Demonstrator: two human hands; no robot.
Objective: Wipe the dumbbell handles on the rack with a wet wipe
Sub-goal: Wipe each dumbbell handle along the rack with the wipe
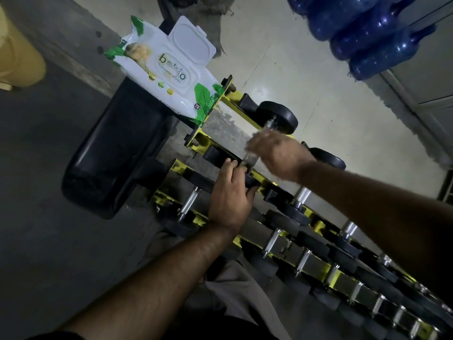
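Observation:
A yellow rack (199, 143) holds rows of black dumbbells with chrome handles. My right hand (277, 153), blurred, is wrapped over the chrome handle (250, 158) of the top-row dumbbell; a pale wet wipe seems to show around the handle under my fingers. Its far black head (277, 116) stands beyond my hand. My left hand (230, 195) grips the near black head (252, 181) of that same dumbbell, fingers curled over its edge. A white and green wet wipe pack (166, 72) lies on the rack's end with its lid flipped up.
A big black bin (115, 153) stands left of the rack under the wipe pack. Several blue water bottles (367, 33) lie on the pale floor at the top right. More dumbbells (304, 244) fill the lower rows toward the bottom right.

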